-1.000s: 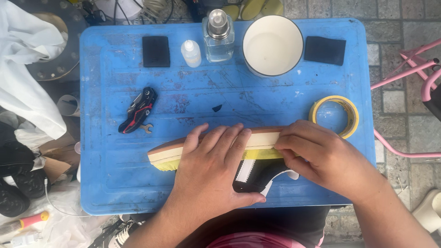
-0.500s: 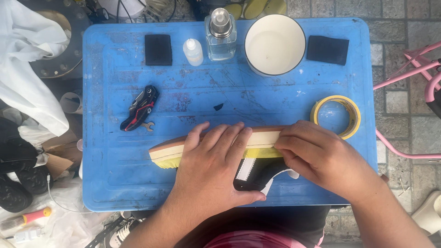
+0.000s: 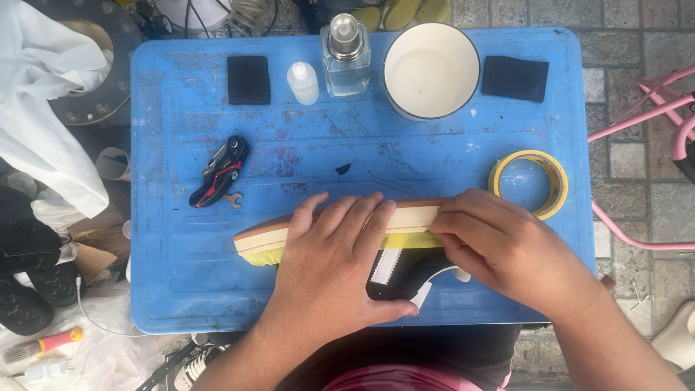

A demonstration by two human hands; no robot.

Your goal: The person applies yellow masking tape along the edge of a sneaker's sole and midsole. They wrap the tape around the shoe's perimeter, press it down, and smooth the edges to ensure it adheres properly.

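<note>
A sneaker (image 3: 260, 239) lies on its side on the blue plastic table (image 3: 181, 289), its tan sole facing away from me and yellow tape along the sole edge. My left hand (image 3: 329, 261) lies flat over the middle of the shoe, fingers reaching the sole. My right hand (image 3: 507, 250) presses on the heel end, fingertips on the tape. The black upper with white stripes (image 3: 394, 271) shows between the two hands.
A yellow tape roll (image 3: 527, 182) lies right of the shoe. At the table's far edge stand a white bowl (image 3: 431, 70), a clear pump bottle (image 3: 345, 54), a small white dropper bottle (image 3: 302, 82) and two black pads (image 3: 248, 79). A black-red folding knife (image 3: 219, 171) lies left.
Both hands stay pressed on the shoe; the view has shifted slightly, nothing else moved.
</note>
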